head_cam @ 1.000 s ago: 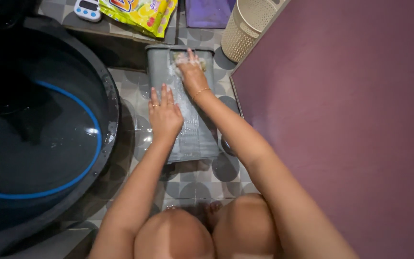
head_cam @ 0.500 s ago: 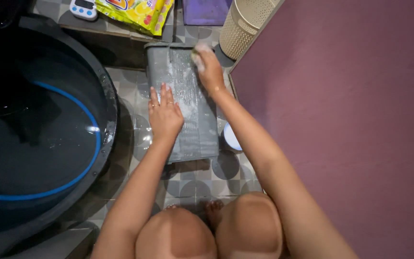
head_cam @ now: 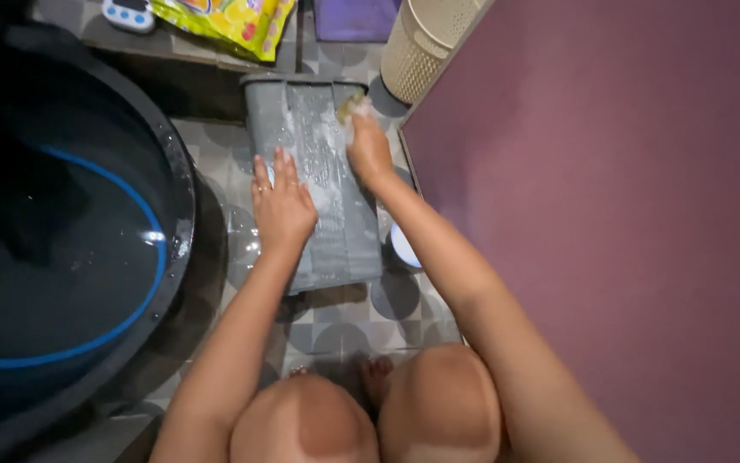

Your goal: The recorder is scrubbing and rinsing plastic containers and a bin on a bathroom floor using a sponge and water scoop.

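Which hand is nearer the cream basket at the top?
Right. The right hand scrubs near the grey bin's far end, just below the cream basket. The left hand lies flat lower on the bin's left side, farther away.

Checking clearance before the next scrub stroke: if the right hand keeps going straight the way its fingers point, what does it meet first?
The right hand points up the grey bin, so it would probably run off the bin's top rim first. Beyond that lies tiled floor, then likely the purple item; depth is unclear.
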